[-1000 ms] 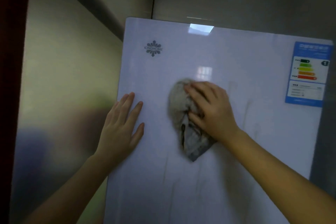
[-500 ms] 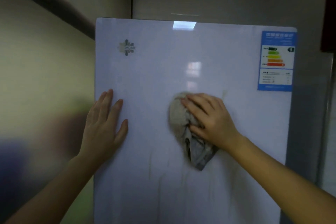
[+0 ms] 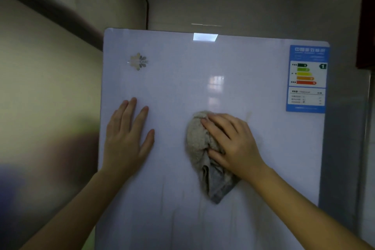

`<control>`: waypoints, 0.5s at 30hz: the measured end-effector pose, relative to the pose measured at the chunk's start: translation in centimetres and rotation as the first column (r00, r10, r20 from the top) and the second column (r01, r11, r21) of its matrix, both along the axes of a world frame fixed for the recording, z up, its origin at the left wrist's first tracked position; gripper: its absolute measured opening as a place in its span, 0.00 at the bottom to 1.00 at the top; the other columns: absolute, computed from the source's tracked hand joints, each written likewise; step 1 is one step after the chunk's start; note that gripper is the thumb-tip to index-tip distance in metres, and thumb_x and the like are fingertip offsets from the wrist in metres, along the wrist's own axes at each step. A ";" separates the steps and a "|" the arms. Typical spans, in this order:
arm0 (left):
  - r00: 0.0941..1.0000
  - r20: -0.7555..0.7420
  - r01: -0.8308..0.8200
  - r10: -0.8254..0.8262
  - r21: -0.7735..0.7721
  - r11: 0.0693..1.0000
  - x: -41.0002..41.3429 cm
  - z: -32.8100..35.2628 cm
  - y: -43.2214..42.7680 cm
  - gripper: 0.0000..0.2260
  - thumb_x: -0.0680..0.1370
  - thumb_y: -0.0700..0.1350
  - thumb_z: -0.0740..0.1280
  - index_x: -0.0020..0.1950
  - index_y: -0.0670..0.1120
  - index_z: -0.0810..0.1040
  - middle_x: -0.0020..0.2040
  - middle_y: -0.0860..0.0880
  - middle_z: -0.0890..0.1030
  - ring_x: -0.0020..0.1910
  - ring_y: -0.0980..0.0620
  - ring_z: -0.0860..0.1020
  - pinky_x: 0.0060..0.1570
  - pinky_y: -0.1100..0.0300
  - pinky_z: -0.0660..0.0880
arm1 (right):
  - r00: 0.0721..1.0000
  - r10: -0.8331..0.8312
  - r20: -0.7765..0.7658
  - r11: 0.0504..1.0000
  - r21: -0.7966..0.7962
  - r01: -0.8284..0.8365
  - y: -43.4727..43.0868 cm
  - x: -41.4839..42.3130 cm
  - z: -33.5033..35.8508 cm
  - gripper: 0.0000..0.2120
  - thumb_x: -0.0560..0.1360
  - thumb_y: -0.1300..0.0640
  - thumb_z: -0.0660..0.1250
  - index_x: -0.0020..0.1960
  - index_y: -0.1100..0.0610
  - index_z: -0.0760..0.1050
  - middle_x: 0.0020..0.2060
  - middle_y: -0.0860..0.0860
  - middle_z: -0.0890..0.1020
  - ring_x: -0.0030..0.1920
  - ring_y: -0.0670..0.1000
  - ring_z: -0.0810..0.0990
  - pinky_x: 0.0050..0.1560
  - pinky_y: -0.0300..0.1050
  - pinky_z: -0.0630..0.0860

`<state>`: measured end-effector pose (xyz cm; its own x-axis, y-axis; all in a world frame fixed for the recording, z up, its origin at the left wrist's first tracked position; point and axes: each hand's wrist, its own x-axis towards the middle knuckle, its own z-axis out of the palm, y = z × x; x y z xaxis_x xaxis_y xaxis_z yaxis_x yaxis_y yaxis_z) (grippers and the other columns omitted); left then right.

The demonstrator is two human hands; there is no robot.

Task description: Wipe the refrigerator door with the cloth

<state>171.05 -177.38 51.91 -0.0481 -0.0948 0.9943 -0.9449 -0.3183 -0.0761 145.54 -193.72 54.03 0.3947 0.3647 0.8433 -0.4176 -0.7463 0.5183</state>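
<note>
A glossy white refrigerator door (image 3: 253,97) fills the middle of the head view. My right hand (image 3: 233,144) presses a bunched beige-grey cloth (image 3: 197,148) flat against the door's centre, fingers spread over it; the cloth's lower corner hangs below my palm. My left hand (image 3: 127,136) lies flat and open on the door's left edge, holding nothing. Faint vertical streaks run down the door below the cloth.
A blue energy label (image 3: 307,78) is stuck at the door's top right and a small logo (image 3: 138,61) at the top left. A shiny wall (image 3: 46,97) stands close on the left. A dark cabinet edge (image 3: 366,16) hangs at the upper right.
My view has shifted, so the door sits further right in frame. The right hand and cloth have slid a little down and right on the door. The left hand stays flat on the left edge.
</note>
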 end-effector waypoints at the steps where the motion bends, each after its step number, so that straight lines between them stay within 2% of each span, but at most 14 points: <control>1: 1.000 0.007 -0.002 0.002 -0.002 1.000 0.1 0.0 0.0 0.26 0.82 0.53 0.59 0.77 0.42 0.69 0.79 0.39 0.64 0.79 0.38 0.62 0.76 0.43 0.60 | 1.000 -0.007 0.028 1.000 0.010 0.006 -0.1 -0.2 0.8 0.29 0.75 0.49 0.70 0.74 0.57 0.73 0.70 0.56 0.77 0.67 0.60 0.76 0.66 0.55 0.72; 5: 1.000 0.007 0.003 -0.003 0.002 1.000 0.2 -0.1 -0.1 0.26 0.82 0.54 0.59 0.77 0.43 0.68 0.80 0.40 0.63 0.80 0.39 0.60 0.78 0.46 0.58 | 0.981 -0.018 0.193 0.988 0.151 -0.011 -0.3 -1.2 4.3 0.31 0.76 0.48 0.69 0.76 0.56 0.69 0.71 0.55 0.74 0.68 0.59 0.72 0.68 0.55 0.68; 7: 1.000 0.003 0.008 -0.008 0.002 1.000 0.2 -0.2 -0.1 0.26 0.82 0.54 0.59 0.78 0.43 0.67 0.80 0.40 0.62 0.80 0.40 0.60 0.78 0.47 0.56 | 0.976 -0.014 0.215 0.981 0.190 -0.028 -0.2 -1.2 4.4 0.31 0.76 0.49 0.69 0.77 0.56 0.69 0.72 0.55 0.73 0.69 0.59 0.71 0.68 0.54 0.67; 9: 1.000 0.004 0.010 -0.010 -0.004 1.000 0.1 -0.3 -0.2 0.26 0.82 0.54 0.59 0.78 0.43 0.67 0.80 0.40 0.62 0.80 0.40 0.59 0.79 0.48 0.55 | 0.986 -0.010 0.167 0.988 0.154 -0.016 -0.2 -1.1 2.9 0.31 0.75 0.49 0.69 0.76 0.57 0.69 0.72 0.56 0.74 0.68 0.60 0.72 0.68 0.55 0.68; 13: 1.000 -0.001 0.011 -0.011 0.008 1.000 0.1 -0.2 -0.1 0.26 0.82 0.54 0.59 0.78 0.43 0.66 0.81 0.40 0.62 0.80 0.40 0.59 0.79 0.48 0.54 | 0.999 -0.026 -0.029 0.999 -0.025 0.025 -1.0 -1.9 -0.8 0.32 0.72 0.51 0.75 0.74 0.58 0.73 0.69 0.57 0.77 0.67 0.61 0.76 0.65 0.56 0.73; 15: 1.000 -0.015 0.010 -0.010 0.020 1.000 0.1 -0.1 0.0 0.27 0.82 0.54 0.58 0.79 0.44 0.66 0.81 0.40 0.61 0.80 0.40 0.59 0.80 0.49 0.52 | 0.998 -0.051 -0.027 0.998 -0.027 0.050 -1.5 -3.0 -0.2 0.32 0.73 0.50 0.74 0.74 0.58 0.73 0.69 0.57 0.77 0.66 0.61 0.77 0.64 0.56 0.74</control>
